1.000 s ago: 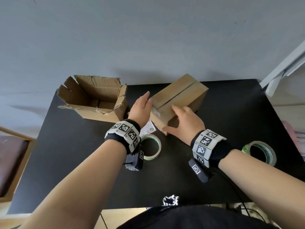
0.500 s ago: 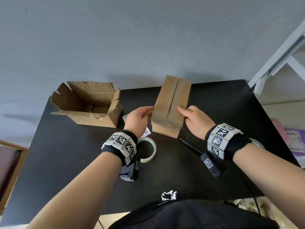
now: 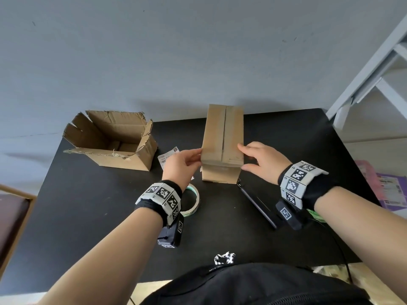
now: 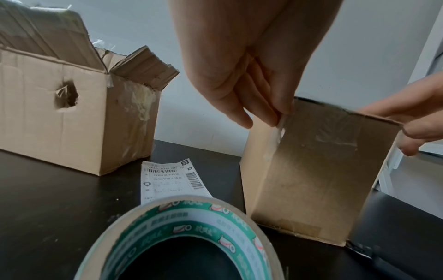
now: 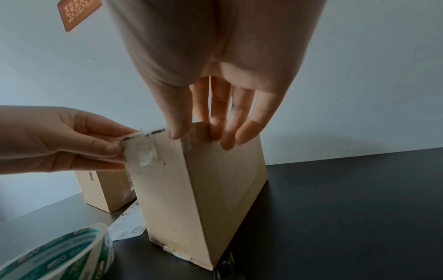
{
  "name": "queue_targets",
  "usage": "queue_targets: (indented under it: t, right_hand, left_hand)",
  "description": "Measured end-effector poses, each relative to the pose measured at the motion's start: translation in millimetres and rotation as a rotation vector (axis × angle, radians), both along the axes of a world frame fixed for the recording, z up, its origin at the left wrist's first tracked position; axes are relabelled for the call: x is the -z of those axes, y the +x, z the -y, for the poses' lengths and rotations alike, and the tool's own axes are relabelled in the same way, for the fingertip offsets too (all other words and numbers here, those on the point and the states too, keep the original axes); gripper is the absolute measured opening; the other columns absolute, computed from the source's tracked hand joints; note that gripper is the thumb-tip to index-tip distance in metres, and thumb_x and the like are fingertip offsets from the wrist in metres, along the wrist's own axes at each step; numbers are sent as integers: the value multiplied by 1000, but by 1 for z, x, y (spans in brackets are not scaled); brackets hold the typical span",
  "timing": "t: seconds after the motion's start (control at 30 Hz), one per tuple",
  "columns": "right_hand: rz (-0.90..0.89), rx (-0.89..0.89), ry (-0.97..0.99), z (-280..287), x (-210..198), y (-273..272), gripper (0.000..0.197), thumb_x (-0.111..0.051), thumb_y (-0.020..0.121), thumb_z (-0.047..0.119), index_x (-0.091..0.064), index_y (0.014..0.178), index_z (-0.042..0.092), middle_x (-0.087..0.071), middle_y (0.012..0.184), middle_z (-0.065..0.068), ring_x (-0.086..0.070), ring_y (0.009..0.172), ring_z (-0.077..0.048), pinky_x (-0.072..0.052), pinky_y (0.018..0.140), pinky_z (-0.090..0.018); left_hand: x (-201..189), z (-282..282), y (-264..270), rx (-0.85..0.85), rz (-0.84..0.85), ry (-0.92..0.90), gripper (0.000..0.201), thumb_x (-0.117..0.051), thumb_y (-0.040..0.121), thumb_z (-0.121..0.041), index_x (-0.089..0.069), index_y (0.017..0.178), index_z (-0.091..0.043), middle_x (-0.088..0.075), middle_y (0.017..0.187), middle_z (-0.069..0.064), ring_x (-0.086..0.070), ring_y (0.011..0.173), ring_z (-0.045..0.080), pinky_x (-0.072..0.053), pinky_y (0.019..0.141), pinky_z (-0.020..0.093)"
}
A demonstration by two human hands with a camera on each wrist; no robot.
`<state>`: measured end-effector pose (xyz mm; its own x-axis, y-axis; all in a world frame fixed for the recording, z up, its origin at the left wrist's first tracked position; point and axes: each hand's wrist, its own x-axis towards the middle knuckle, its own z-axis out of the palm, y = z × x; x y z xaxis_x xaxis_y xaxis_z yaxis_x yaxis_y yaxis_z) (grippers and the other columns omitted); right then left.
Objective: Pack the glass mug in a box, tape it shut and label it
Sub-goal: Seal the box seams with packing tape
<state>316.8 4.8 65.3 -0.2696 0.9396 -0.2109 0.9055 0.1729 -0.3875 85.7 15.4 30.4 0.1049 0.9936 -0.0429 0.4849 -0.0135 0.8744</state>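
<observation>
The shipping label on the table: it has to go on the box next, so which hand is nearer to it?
Left. The left hand holds the box right beside the shipping label; the right hand is across the box from it.

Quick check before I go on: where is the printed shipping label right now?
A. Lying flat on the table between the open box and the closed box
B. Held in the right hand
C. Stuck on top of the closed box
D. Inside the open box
A. The shipping label lies flat on the black table, between the open box and the closed box, beyond the tape roll; neither hand holds it.
</observation>
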Motion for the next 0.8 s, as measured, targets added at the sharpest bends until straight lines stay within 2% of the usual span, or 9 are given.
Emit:
queue_targets:
  t: [0.1,0.17,0.27,0.5,0.57,0.67,0.73,0.8]
  right_hand:
    - [8,-6,53,2,6,0,60,-52,93,33,-28,147,19,-43,133,0,-52,109,-15,-50,87,-35]
    - [28,-7,92,4,9,-1,59,-51,93,33,-28,146,18,-44,131,0,-53,103,-14,-51,81,-33]
    - [64,6,140,8,15,-4,58,-48,94,33,-28,146,16,-46,128,0,-52,97,-13,-52,75,-32]
    - [117,2,191,14,27,-7,57,-44,95,32,-26,147,12,-51,117,-3,-54,88,-17,-50,65,-33]
    - [100,6,176,15,26,-6,60,-45,94,32,-24,148,14,-49,120,-1,-52,87,-15,-50,65,-32]
    - [14,27,138,14,25,-5,60,-45,93,30,-23,148,15,-46,126,0,-44,80,-10,-45,66,-28]
    - [-40,42,139,12,24,-4,55,-42,96,30,-27,147,15,-48,124,0,-42,79,-7,-44,68,-28]
    - [-64,54,158,11,24,-4,52,-39,97,33,-31,146,15,-51,120,0,-46,84,-8,-47,70,-30]
  left_hand:
    - [1,1,3,-26,16,6,37,-63,85,-4,-65,119,-20,-67,91,-18,-65,84,-1,-51,72,13]
    - [2,1,4,-37,36,12,35,-66,84,-6,-65,118,-18,-69,93,-14,-63,83,-8,-51,72,9]
    - [3,2,6,-49,47,15,35,-68,83,-8,-65,117,-17,-68,92,-14,-61,82,-14,-47,77,4]
    - [4,4,8,-69,33,4,34,-68,84,-12,-65,117,-19,-69,96,-12,-63,89,-8,-48,86,12]
    - [3,4,7,-58,40,-7,36,-70,82,-11,-65,117,-18,-71,99,-8,-64,89,-6,-50,86,14]
    - [0,5,5,-25,94,-52,42,-77,76,-12,-65,116,-18,-70,94,-12,-67,89,0,-52,87,20]
    - [-3,5,5,-21,96,-62,41,-78,76,-19,-66,115,-18,-69,90,-17,-67,88,-2,-51,85,18]
    - [-4,4,5,-47,53,-36,34,-73,81,-27,-66,114,-18,-66,87,-20,-65,87,-5,-50,85,17]
